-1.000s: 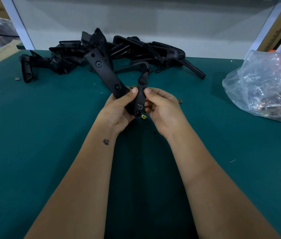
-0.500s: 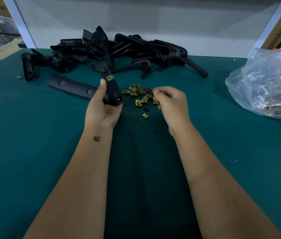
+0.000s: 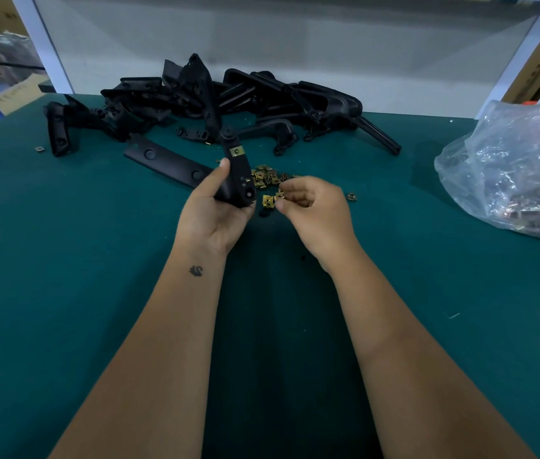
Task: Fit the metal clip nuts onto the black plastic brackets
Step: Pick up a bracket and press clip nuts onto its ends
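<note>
My left hand (image 3: 215, 210) grips a black plastic bracket (image 3: 237, 175) by its lower end, standing it up over the green table. One brass clip nut (image 3: 237, 151) sits fitted near the bracket's top. My right hand (image 3: 315, 210) pinches a single brass clip nut (image 3: 280, 195) between thumb and forefinger, just right of the bracket's lower end. A small heap of loose clip nuts (image 3: 267, 178) lies on the table behind the two hands. Another loose nut (image 3: 268, 201) lies between the hands.
A pile of black brackets (image 3: 202, 101) fills the back of the green table (image 3: 63, 260). A flat black bar (image 3: 166, 162) lies left of the held bracket. A clear plastic bag (image 3: 513, 173) of parts sits at the right. Stray nuts lie at far left (image 3: 39, 149) and right of my hand (image 3: 350, 196).
The long bar I held a second ago now lies on the table. My left hand keeps the bracket upright. My right hand reached into the nut heap and has drawn back pinching one nut.
</note>
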`<control>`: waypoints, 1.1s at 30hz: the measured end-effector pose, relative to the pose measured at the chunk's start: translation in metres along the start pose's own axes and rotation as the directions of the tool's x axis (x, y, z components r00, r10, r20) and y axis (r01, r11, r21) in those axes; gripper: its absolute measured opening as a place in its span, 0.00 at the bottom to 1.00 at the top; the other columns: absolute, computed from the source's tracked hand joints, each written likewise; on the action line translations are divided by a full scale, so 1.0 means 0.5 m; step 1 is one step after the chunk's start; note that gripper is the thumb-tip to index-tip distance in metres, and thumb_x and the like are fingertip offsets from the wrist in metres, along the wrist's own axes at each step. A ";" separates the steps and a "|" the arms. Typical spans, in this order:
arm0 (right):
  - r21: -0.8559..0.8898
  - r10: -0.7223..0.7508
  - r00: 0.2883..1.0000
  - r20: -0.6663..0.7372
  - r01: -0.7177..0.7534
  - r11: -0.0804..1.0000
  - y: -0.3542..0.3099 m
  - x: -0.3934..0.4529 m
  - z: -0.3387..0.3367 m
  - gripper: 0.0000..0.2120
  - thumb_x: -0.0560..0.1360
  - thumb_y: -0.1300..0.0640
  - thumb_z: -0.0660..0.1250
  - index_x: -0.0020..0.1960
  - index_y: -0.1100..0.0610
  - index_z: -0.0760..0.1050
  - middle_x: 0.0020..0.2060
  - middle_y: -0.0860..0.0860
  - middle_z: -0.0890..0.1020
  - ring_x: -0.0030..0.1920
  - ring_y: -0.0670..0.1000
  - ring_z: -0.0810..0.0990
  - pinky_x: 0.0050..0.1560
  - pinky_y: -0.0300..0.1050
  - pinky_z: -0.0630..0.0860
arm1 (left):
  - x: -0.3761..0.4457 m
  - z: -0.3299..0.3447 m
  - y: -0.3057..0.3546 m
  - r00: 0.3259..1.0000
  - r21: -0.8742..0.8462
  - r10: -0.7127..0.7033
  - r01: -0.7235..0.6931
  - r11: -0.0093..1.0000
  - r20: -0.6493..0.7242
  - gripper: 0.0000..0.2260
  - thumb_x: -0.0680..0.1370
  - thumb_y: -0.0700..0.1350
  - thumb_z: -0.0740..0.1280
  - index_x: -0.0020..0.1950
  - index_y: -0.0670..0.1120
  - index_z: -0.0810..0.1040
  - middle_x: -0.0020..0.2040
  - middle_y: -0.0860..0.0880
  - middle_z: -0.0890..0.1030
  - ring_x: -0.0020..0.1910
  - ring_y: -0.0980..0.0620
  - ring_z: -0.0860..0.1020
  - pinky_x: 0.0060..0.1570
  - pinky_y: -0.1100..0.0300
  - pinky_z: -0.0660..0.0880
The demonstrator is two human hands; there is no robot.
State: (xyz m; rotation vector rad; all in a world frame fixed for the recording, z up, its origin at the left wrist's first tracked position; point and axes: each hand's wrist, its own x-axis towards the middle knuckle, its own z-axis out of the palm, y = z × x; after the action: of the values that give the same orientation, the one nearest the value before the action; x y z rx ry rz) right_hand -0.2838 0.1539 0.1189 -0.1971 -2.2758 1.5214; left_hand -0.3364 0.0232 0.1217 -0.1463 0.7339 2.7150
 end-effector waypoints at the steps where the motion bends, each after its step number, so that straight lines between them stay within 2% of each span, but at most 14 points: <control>1: 0.031 -0.008 1.000 0.003 0.008 0.999 -0.002 0.000 0.000 0.10 0.73 0.64 0.72 0.45 0.49 0.79 0.40 0.43 0.82 0.40 0.37 0.79 0.42 0.25 0.73 | 0.000 0.001 -0.002 1.000 0.031 -0.005 0.004 1.000 0.009 0.03 0.81 0.41 0.65 0.47 0.43 0.77 0.36 0.47 0.84 0.36 0.52 0.81 0.35 0.59 0.78; 3: 0.063 -0.024 1.000 0.014 0.023 0.998 -0.003 -0.003 0.001 0.13 0.73 0.65 0.72 0.41 0.46 0.80 0.38 0.41 0.82 0.39 0.35 0.79 0.43 0.27 0.73 | 0.001 0.002 -0.005 1.000 0.059 -0.018 0.017 0.998 0.017 0.04 0.81 0.41 0.65 0.48 0.43 0.76 0.36 0.47 0.83 0.38 0.52 0.79 0.36 0.60 0.77; 5: 0.074 -0.046 0.999 -0.022 0.048 0.996 -0.001 -0.004 0.001 0.13 0.73 0.64 0.72 0.41 0.45 0.81 0.35 0.38 0.81 0.38 0.37 0.78 0.43 0.29 0.73 | 0.002 0.003 -0.006 0.999 0.070 -0.029 0.027 0.997 0.021 0.03 0.81 0.41 0.64 0.48 0.43 0.76 0.36 0.47 0.83 0.36 0.52 0.79 0.34 0.61 0.77; 9: 0.090 -0.057 0.990 -0.132 0.069 0.994 0.000 -0.003 -0.002 0.11 0.76 0.61 0.69 0.42 0.46 0.80 0.28 0.37 0.78 0.32 0.39 0.76 0.36 0.31 0.71 | 0.002 0.002 -0.006 0.999 0.075 -0.034 0.032 0.997 0.021 0.02 0.81 0.41 0.65 0.49 0.43 0.76 0.36 0.47 0.83 0.35 0.53 0.80 0.34 0.61 0.77; 11: 0.141 -0.026 0.990 -0.135 0.045 0.989 -0.001 -0.005 0.002 0.11 0.77 0.62 0.68 0.42 0.46 0.78 0.31 0.41 0.80 0.34 0.42 0.79 0.37 0.35 0.75 | 0.001 0.003 -0.007 0.999 0.074 -0.034 0.032 0.997 0.017 0.02 0.80 0.40 0.65 0.49 0.43 0.76 0.36 0.47 0.83 0.35 0.52 0.81 0.34 0.61 0.78; 13: 0.178 0.012 0.992 -0.127 0.011 0.984 -0.003 -0.006 0.007 0.10 0.77 0.62 0.67 0.42 0.49 0.79 0.36 0.44 0.81 0.38 0.44 0.81 0.43 0.40 0.79 | 0.000 0.003 -0.007 0.999 0.078 -0.032 0.031 0.997 0.012 0.02 0.81 0.40 0.65 0.49 0.43 0.76 0.36 0.47 0.84 0.33 0.52 0.82 0.34 0.61 0.78; 16: 0.265 0.070 0.991 -0.115 -0.037 0.964 -0.004 -0.004 0.012 0.08 0.77 0.65 0.67 0.44 0.53 0.78 0.39 0.50 0.82 0.38 0.44 0.81 0.40 0.36 0.78 | 0.001 0.003 -0.008 0.999 0.081 -0.031 0.031 0.996 0.010 0.02 0.81 0.40 0.65 0.49 0.42 0.76 0.36 0.46 0.84 0.33 0.52 0.82 0.33 0.61 0.78; 19: 0.404 0.158 0.984 -0.085 -0.111 0.908 -0.007 -0.004 0.016 0.09 0.76 0.68 0.68 0.48 0.55 0.73 0.42 0.54 0.81 0.36 0.43 0.82 0.40 0.35 0.78 | 0.003 0.002 -0.009 0.999 0.085 -0.036 0.034 0.996 0.017 0.02 0.81 0.40 0.65 0.50 0.42 0.76 0.37 0.46 0.84 0.33 0.51 0.83 0.34 0.61 0.79; 23: 0.499 0.188 0.982 0.017 -0.172 0.850 -0.012 -0.003 0.016 0.07 0.75 0.69 0.68 0.46 0.58 0.79 0.40 0.53 0.81 0.40 0.47 0.80 0.42 0.38 0.79 | 0.005 0.001 -0.010 0.998 0.102 -0.056 0.052 0.993 0.037 0.03 0.81 0.40 0.65 0.51 0.41 0.76 0.40 0.44 0.84 0.42 0.48 0.82 0.39 0.57 0.80; 27: 0.608 0.190 0.962 0.196 -0.271 0.746 -0.014 -0.007 0.015 0.07 0.77 0.70 0.66 0.52 0.63 0.79 0.42 0.54 0.81 0.39 0.47 0.80 0.42 0.37 0.78 | 0.005 0.001 -0.011 0.995 0.141 -0.081 0.072 0.987 0.059 0.07 0.81 0.41 0.64 0.56 0.39 0.75 0.50 0.40 0.81 0.50 0.44 0.80 0.52 0.51 0.80; 31: 0.616 0.211 0.942 0.260 -0.330 0.716 -0.016 -0.007 0.009 0.06 0.76 0.69 0.67 0.48 0.61 0.79 0.39 0.54 0.82 0.38 0.47 0.80 0.40 0.37 0.78 | 0.007 -0.002 -0.011 0.994 0.160 -0.086 0.074 0.984 0.072 0.12 0.81 0.42 0.64 0.62 0.38 0.72 0.56 0.39 0.77 0.57 0.41 0.77 0.61 0.47 0.77; 33: 0.610 0.212 0.938 0.275 -0.341 0.715 -0.016 -0.007 0.005 0.06 0.76 0.68 0.66 0.48 0.60 0.80 0.38 0.53 0.82 0.37 0.46 0.80 0.39 0.37 0.78 | 0.007 -0.003 -0.010 0.992 0.174 -0.098 0.082 0.981 0.083 0.13 0.81 0.42 0.64 0.63 0.38 0.72 0.58 0.38 0.76 0.58 0.40 0.77 0.61 0.47 0.77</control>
State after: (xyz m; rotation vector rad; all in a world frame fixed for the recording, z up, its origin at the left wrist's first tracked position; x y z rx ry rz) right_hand -0.2809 0.1475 0.1244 -0.2077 -1.7329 2.4939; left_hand -0.3377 0.0276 0.1174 -0.0150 0.9051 2.5413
